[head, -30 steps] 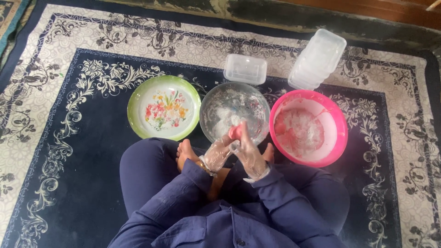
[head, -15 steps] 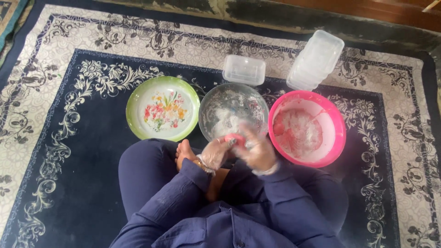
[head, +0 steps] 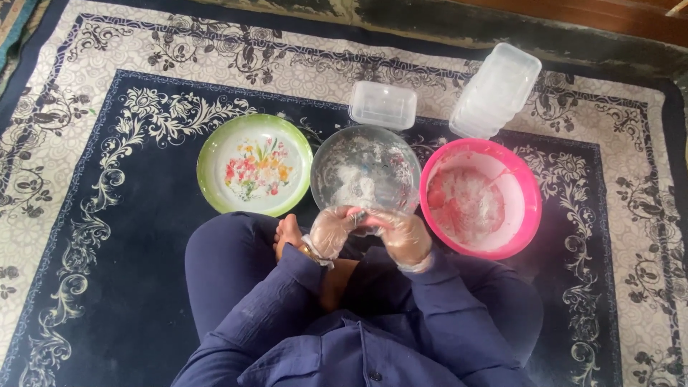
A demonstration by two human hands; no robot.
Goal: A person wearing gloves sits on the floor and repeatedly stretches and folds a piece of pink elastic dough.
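Observation:
I sit cross-legged on a patterned rug, both hands in thin clear plastic gloves. My left hand (head: pixel 331 231) and my right hand (head: pixel 403 235) are pressed together at the near rim of a clear glass bowl (head: pixel 324 166) with white powder in it. A small pink piece (head: pixel 356 213) is pinched between the fingers of both hands. To the right stands a pink bowl (head: pixel 528 188) with white and pink mixture inside. A green-rimmed plate (head: pixel 212 147) with a flower print lies to the left.
Beyond the glass bowl sits a small clear lidded plastic box (head: pixel 383 104). A stack of clear plastic containers (head: pixel 496 89) lies at the back right. My bare foot (head: pixel 287 233) shows beside my left hand. The dark blue and cream rug (head: pixel 107 179) spreads all round.
My hands have moved closer together over the near rim of the glass bowl, working the small pink piece between them. The bowls and plate have stayed in place.

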